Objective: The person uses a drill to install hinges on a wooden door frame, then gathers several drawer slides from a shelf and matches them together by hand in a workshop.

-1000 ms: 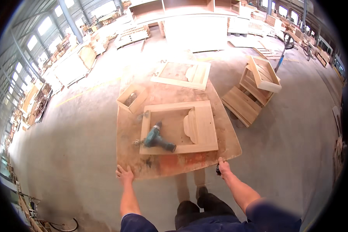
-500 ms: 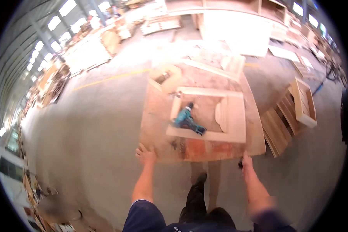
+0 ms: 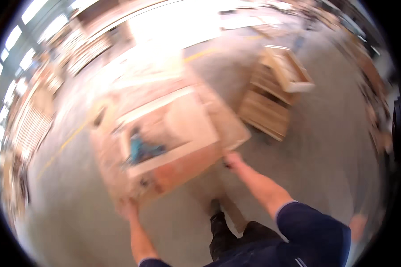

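Observation:
My left hand (image 3: 128, 208), blurred, lies at the near left corner of a worn wooden worktable (image 3: 236, 133), its fingers seeming spread. At the near right edge is my right hand (image 3: 234, 160), closed, with a small dark thing beside the fingers that I cannot make out. A pale rectangular wooden frame (image 3: 178, 155) rests on the tabletop between my arms. On the frame's near left part lies a teal and black cordless drill (image 3: 140, 149). A pale curved wooden piece (image 3: 182, 118) sits inside the frame's far right part, smeared by motion.
An open wooden box (image 3: 103, 113) stands at the table's far left. Right of the table, a pale drawer-like box (image 3: 289, 69) rests on a brown slatted wooden piece (image 3: 265, 113). Stacked boards (image 3: 33, 118) line the left side. A large pale cabinet (image 3: 173, 26) stands beyond.
The view has swung right and tilted, so the table and boxes appear farther left. Both hands stay at the table's near corners. The drill still lies on the frame.

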Demonstrator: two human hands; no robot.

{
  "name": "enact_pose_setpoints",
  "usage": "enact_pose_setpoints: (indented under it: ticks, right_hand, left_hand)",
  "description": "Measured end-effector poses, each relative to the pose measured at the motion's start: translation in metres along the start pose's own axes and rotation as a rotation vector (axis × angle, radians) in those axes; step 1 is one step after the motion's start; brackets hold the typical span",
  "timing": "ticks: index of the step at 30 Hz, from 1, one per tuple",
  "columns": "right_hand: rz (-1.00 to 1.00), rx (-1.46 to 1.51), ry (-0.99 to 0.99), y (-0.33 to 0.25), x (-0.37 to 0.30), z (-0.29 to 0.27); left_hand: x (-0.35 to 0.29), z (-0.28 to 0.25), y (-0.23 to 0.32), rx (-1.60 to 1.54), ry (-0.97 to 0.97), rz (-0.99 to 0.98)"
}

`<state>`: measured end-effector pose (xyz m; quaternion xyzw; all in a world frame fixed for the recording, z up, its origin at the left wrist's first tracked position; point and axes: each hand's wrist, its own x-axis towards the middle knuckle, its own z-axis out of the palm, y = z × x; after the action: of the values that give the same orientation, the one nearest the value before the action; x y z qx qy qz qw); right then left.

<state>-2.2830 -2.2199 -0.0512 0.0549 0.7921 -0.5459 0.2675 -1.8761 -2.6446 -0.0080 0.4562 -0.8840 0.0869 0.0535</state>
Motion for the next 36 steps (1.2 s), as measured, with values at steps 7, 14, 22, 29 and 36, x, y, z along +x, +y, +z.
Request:
enact_pose_setpoints:
  ticks: [7, 14, 22, 29, 36]
  right_hand:
    - [0.445, 0.232, -0.210, 0.039, -0.110, -0.073]
    - [0.501, 0.910, -0.113, 0.177, -0.268, -0.322]
    - [0.270, 0.762, 0.178, 0.205, -0.312, -0.543]
    - [0.091, 0.743, 0.281, 0.163, -0.272, -0.742]
    - [0.006, 0.564, 0.147, 0.181, -0.205, -0.939]
  left_hand:
    - [-0.052, 0.001, 0.058, -0.266, 0.324, -0.152]
    - [-0.264, -0.013, 0.314, -0.519, -0.405, 0.520]
    - [-0.435, -0.242, 0.716, -0.905, -1.528, 0.911]
    - [-0.521, -0.357, 0.940, -0.818, -1.511, 1.119]
    - [-0.562, -0.411, 1.156, -0.687, -1.505, 1.334]
